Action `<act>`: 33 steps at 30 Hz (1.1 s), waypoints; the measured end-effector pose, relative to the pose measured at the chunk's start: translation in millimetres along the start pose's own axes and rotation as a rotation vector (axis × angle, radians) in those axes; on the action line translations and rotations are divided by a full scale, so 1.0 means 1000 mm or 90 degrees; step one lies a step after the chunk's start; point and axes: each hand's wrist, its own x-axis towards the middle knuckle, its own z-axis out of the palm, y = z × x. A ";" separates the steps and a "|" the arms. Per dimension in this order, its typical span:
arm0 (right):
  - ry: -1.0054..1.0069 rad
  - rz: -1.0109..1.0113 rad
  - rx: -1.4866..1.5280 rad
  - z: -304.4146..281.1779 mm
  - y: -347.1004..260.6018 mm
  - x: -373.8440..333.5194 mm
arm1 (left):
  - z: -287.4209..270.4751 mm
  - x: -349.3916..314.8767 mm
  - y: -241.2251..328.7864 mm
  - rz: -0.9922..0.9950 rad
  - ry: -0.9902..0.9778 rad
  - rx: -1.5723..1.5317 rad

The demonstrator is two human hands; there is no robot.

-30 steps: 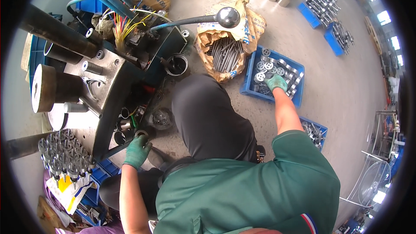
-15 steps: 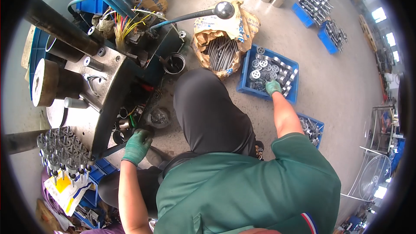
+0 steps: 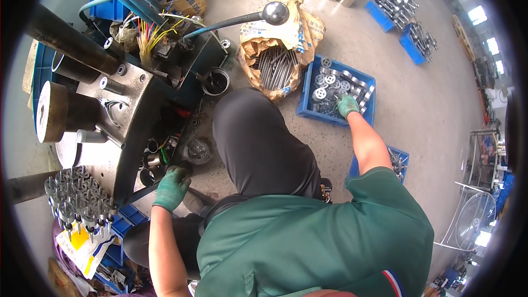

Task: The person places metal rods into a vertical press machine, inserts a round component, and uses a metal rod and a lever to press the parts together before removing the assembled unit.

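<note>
My right hand [image 3: 347, 105], in a green glove, reaches into a blue crate [image 3: 324, 116] on the floor. Its fingers bend down among round, spoked metal parts [image 3: 330, 80], and their tips are hidden there. My left hand [image 3: 171, 188], gloved in the same green, stays low beside the metal bench of a machine [image 3: 124, 132]. The left fingers curl inward; whatever they may hold is out of sight. Close to them lie short dark metal rings [image 3: 148, 176] under the bench edge. A clear plastic bag [image 3: 198, 150] of small pieces sits just beyond.
A torn paper sack [image 3: 269, 33] of metal rods stands left of the crate. A ball-ended lever [image 3: 275, 13] juts over it from the machine. Assembled shafted parts [image 3: 80, 201] stand clustered at the left. Another blue crate [image 3: 404, 159] lies behind my right arm.
My right hand has moved slightly farther into the crate, still among the metal parts. The view has shifted a little. My left hand has hardly moved.
</note>
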 end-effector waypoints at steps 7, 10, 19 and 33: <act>-0.052 0.158 -0.020 -0.006 -0.027 0.027 | 0.002 0.003 0.003 -0.045 -0.031 -0.018; -0.043 0.205 0.074 -0.010 -0.036 0.023 | 0.006 0.001 -0.004 -0.009 0.010 -0.001; -0.100 0.194 -0.024 -0.005 -0.044 0.044 | 0.005 0.004 0.004 -0.059 -0.054 -0.010; 0.001 0.155 0.123 0.001 -0.035 0.013 | -0.008 -0.001 0.033 -0.098 -0.065 -0.008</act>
